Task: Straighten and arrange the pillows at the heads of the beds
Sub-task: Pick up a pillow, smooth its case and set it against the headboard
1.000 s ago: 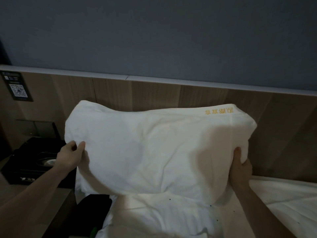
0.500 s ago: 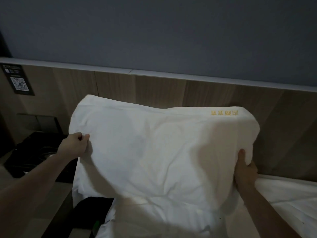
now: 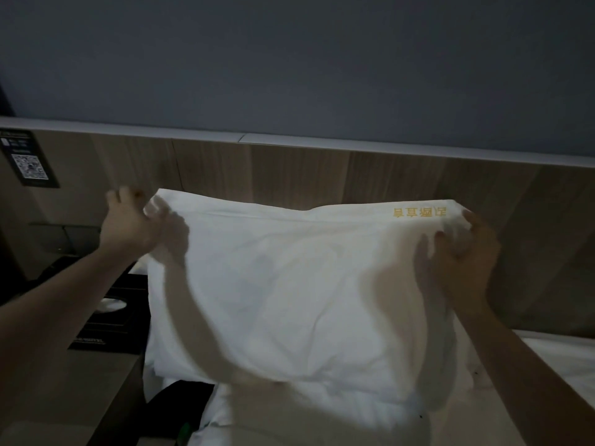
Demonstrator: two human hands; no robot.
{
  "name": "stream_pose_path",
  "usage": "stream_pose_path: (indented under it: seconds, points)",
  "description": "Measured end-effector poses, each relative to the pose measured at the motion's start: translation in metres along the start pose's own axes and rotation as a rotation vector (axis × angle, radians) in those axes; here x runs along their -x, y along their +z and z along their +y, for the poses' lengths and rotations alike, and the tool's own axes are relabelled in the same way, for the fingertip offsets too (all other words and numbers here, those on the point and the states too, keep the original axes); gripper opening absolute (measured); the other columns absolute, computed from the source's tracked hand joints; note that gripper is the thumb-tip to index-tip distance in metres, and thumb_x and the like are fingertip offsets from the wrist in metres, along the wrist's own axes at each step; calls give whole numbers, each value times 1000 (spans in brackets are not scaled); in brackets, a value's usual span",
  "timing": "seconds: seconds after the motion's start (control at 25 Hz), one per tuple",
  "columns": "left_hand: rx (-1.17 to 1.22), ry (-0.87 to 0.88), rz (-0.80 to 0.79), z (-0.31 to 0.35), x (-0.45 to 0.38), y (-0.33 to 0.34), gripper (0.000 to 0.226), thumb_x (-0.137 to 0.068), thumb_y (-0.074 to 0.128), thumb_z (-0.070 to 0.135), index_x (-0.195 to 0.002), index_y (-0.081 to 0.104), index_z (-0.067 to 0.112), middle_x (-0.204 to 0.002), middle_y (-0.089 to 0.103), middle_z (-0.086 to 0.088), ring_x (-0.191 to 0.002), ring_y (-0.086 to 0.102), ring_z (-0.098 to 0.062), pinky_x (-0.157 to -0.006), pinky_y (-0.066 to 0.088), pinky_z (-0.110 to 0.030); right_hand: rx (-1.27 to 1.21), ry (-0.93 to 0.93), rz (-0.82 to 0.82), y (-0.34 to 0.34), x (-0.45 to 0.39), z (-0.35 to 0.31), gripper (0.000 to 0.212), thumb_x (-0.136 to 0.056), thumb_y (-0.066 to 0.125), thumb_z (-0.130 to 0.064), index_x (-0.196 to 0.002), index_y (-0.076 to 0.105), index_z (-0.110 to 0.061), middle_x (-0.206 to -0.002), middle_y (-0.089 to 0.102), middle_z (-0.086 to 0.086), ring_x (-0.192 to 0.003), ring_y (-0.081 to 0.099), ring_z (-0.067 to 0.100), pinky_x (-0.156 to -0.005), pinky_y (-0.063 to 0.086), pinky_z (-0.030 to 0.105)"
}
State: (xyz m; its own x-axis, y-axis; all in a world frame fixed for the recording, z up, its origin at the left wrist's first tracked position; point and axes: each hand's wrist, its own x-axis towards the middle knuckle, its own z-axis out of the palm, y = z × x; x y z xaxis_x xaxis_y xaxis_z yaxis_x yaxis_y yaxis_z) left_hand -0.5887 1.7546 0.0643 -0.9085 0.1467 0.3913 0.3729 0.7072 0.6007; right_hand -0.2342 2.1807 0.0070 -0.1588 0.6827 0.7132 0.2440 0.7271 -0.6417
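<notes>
One pillow (image 3: 299, 284) stands upright against headboard (image 3: 322, 175) at bed (image 3: 553, 358) head; left hand (image 3: 128, 220) pinches top left corner; right hand (image 3: 463, 255) grips top right corner; step: squaring up; next likely: level tug, then release.

Probably a hotel bedroom: wooden headboard (image 3: 289, 175), QR-code sign (image 3: 29, 159), white bed (image 3: 563, 358).
</notes>
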Motion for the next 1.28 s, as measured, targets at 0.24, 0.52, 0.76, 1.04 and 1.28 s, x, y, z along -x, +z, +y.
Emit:
stream_pose_path:
  seconds: [0.24,0.52,0.76,1.04,1.28]
  points:
    - [-235,154,-239,25,-32,7,53,-93,59,46,-132,52,12,-135,49,-19,-121,56,-47,-102,47,-52,179,-158,-251,30,-41,-32,52,-87,64,-26,-136,58,-8,-133,61,15,-121,58,35,-106,43,48]
    - [-469,288,-273,30,-36,7,33,-92,55,48,-111,72,27,-119,57,-8,-109,62,-40,-86,53,-45,339,-106,-380,22,-41,-41,28,-88,65,-28,-116,61,-22,-108,63,5,-99,64,30,-84,53,43]
    - [-265,276,18,35,-42,4,24,-92,57,36,-98,74,21,-106,68,-15,-96,65,-47,-76,51,-44,336,-143,-312,27,-52,-42,5,-92,65,-17,-88,68,-16,-105,56,7,-78,60,27,-67,41,33]
    - [-86,133,28,48,-40,21,23,-92,56,20,-100,76,12,-102,70,-23,-101,63,-48,-83,51,-45,104,-209,-2,20,-95,-67,11,-97,60,-16,-96,64,-6,-104,61,15,-83,53,20,-75,33,22]
    - [48,36,3,-3,-32,3,46,-86,69,26,-128,58,12,-132,53,-17,-124,51,-39,-102,46,-51,145,-351,-445,56,-28,-73,25,-88,74,-20,-112,70,-17,-110,64,1,-98,59,22,-91,50,39]
